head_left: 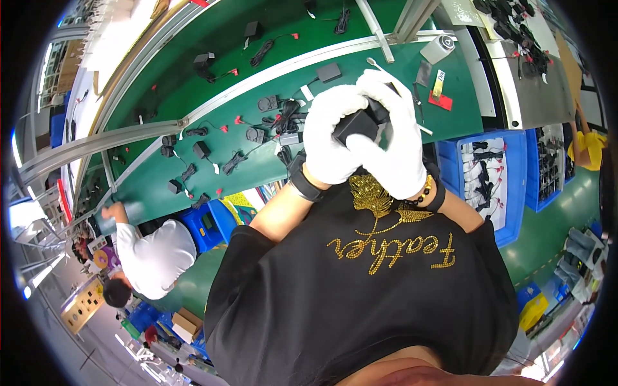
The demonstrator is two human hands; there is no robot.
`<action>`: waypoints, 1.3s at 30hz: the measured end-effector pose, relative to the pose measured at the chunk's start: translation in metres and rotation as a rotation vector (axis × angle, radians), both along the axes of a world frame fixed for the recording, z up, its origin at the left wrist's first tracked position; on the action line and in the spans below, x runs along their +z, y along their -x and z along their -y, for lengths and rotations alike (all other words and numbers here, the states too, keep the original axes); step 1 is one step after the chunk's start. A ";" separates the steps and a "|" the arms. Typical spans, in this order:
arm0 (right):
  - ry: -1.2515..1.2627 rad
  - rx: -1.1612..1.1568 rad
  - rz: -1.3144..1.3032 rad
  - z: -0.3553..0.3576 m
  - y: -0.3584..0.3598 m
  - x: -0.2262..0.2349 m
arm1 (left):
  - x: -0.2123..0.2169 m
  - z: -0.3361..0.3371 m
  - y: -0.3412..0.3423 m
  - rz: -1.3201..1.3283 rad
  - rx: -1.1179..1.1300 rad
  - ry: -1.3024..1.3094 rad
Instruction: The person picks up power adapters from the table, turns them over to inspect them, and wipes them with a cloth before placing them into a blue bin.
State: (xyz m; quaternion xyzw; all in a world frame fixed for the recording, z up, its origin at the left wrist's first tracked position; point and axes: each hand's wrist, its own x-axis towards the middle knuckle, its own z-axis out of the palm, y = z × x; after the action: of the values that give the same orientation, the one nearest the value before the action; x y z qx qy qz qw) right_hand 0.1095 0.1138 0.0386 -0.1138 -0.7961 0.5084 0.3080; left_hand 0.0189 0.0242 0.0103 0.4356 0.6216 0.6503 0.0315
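My left hand [327, 132] and my right hand [402, 151], both in white gloves, meet in front of my chest above the green workbench. Between them is a black, boxy power adapter [354, 127], with the fingers of both hands closed around it. More black shows beside it under the right fingers; whether that is a second piece is hidden. On the bench just left of my hands lie a coiled black cable [288, 119] and a round-faced black adapter [256, 134]. Another black adapter [329, 72] rests beyond my left fingers.
A white bottle [438, 48] and a red card [440, 100] lie at the bench's far right. Blue bins [512, 225] with bundled cables stand to my right. A metal rail [290, 59] crosses the bench. A person in white [161, 254] works at the left.
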 end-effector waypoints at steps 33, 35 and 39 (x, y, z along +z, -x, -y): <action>1.599 0.016 -0.474 -0.048 0.009 0.008 | -0.119 -0.147 0.216 -0.541 0.202 0.883; 1.582 0.086 -0.486 -0.044 0.005 0.009 | -0.134 -0.169 0.209 -0.614 0.204 0.995; 1.589 -0.001 -0.398 -0.031 -0.006 0.005 | -0.165 -0.189 0.200 -0.672 0.260 1.257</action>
State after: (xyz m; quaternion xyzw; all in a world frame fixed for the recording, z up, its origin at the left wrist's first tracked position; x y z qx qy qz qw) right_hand 0.1152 0.1446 0.0440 -0.2061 -0.1286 0.9314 0.2711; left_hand -0.1810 0.2136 -0.1551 0.4343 0.9008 -0.0008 0.0057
